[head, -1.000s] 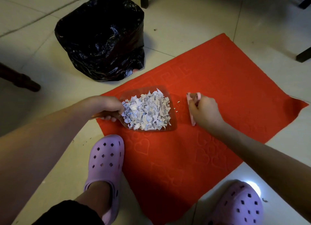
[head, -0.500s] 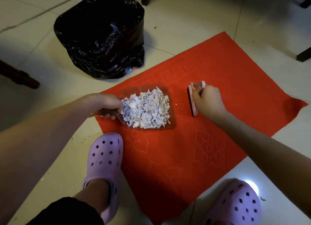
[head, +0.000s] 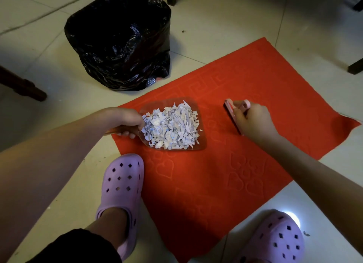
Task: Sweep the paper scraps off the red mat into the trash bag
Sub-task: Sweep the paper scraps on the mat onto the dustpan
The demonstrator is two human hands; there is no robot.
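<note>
We hold the dustpan (head: pixel 155 106) level in our gripping left hand (head: pixel 125 121) so the paper scraps (head: pixel 170 127) heaped beside it won't spill, our right hand (head: pixel 253 121) clasping the brush (head: pixel 230 109) aside, the trash bag (head: pixel 119 38) beyond the left hand.

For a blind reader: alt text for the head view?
A left hand holds a clear dustpan heaped with paper scraps over a red mat; the right hand grips a pink brush beside it. A black trash bag stands beyond.
</note>
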